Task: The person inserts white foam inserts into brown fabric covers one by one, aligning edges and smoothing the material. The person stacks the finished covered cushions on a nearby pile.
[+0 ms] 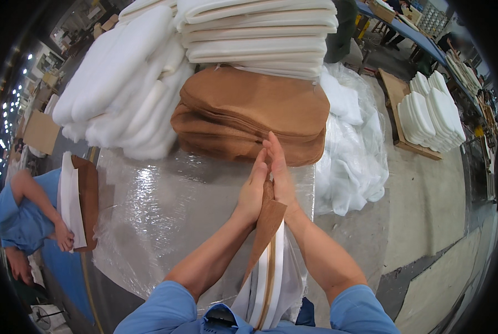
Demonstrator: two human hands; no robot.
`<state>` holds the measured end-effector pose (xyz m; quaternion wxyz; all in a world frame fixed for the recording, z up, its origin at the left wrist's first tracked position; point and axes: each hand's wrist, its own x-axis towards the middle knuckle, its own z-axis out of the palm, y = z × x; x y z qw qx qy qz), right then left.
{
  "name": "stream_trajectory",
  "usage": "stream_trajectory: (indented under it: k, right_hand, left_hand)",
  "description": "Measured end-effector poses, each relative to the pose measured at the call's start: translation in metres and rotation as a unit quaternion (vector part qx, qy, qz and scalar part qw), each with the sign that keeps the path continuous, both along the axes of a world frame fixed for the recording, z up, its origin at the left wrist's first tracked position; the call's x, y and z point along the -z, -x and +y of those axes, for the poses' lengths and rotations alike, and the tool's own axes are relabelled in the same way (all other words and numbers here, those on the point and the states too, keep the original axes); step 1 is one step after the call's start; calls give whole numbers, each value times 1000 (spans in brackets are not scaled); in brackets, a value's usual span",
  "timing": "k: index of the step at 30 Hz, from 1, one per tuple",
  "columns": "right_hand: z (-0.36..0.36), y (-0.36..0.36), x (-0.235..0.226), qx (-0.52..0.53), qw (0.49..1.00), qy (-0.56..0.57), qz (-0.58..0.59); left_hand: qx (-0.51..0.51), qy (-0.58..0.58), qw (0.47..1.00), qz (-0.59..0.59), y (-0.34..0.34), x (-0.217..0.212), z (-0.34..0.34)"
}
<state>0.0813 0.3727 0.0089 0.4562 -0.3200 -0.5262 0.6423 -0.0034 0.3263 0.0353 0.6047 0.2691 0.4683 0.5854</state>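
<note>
My left hand (252, 192) and my right hand (283, 179) press toward each other, palms facing, fingers stretched forward. Pinched between them is the far end of a brown fabric sheet (266, 222), standing on edge. White padding layers (278, 261) with a brown strip between them run from the sheet back to my body. Part of the sheet folds over near my right wrist. Just beyond my fingertips lies a stack of brown fabric sheets (254, 103) with rounded corners. The inner faces of both hands are hidden.
White folded pads (254, 33) are piled behind the brown stack, fluffy white batting (121, 72) to its left. Clear plastic film (143, 195) covers the table. Wrapped white bundles (354, 150) stand at right; more pads (429, 114) rest on a board. A co-worker (29, 206) holds a similar brown-and-white piece at left.
</note>
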Motion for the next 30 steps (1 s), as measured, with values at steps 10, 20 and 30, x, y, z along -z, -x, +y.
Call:
stream_trajectory:
  k: [10,20,30]
  right_hand:
    - [-7,-2,7,102,992,-71,-19]
    - [-8,-56,-22,132,990,1,51]
    - [19,-19,-29,5,999,9,49]
  left_hand:
    - [105,-23,982,157,24,-2,-8]
    - [195,56,961,190,30,-29,0]
    - [27,61,983,174,-18,-19,-11]
